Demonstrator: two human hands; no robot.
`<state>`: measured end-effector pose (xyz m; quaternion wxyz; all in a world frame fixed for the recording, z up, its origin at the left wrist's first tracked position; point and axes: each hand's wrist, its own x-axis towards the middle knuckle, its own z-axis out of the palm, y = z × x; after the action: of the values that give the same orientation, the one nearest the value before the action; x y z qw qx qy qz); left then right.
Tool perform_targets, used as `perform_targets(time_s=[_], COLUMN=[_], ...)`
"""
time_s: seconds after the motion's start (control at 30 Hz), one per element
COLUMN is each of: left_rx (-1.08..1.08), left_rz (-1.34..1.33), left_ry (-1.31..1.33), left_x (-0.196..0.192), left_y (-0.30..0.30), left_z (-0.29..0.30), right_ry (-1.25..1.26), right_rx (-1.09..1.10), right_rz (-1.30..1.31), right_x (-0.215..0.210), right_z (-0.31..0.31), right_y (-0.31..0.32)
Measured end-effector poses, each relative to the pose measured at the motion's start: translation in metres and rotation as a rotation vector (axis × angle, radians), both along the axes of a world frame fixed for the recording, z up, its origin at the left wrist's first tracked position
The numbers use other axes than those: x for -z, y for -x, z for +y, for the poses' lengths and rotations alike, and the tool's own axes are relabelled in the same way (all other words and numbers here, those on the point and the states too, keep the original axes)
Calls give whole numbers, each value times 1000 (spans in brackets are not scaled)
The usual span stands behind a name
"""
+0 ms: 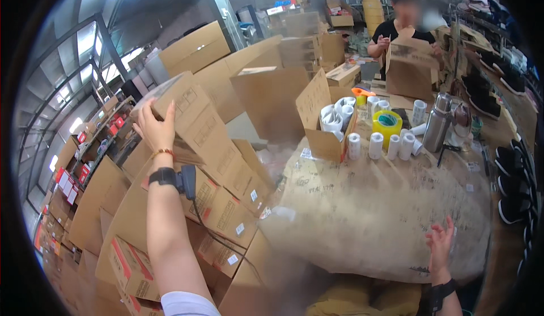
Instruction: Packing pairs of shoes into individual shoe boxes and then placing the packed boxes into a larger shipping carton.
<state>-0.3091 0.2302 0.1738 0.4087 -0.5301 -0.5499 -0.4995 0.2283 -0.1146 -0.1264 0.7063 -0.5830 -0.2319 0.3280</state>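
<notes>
We rest left hand point(157, 126) on boxy cardboard carton point(195, 109) left of scribbled, matte-brown tabletop point(357, 220), can't tell if gripping; right hand point(440, 242) well apart, fingers spread.

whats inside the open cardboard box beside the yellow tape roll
White rolls show above the rim of the open cardboard box. Its front wall hides their lower parts and the bottom, so anything deeper cannot be seen.

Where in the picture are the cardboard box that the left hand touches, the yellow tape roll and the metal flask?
Cardboard box point(187, 97): head view, on its printed side.
Yellow tape roll point(387, 139): head view, yellow part below its green centre.
Metal flask point(437, 128): head view, middle of its body.
</notes>
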Motion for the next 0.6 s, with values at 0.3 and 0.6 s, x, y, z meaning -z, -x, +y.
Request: perform_targets(time_s=[0.3,0.6], left_rx=[80,906], left_rz=[23,174], left_ry=[402,10], left_x=[-28,6], left_y=[-5,-124], left_z=[-31,-66], right_ry=[-40,-94], right_rx=[9,40], right_rz=[22,-123], right_x=[1,44], right_z=[-29,-47], right_y=[-11,-13])
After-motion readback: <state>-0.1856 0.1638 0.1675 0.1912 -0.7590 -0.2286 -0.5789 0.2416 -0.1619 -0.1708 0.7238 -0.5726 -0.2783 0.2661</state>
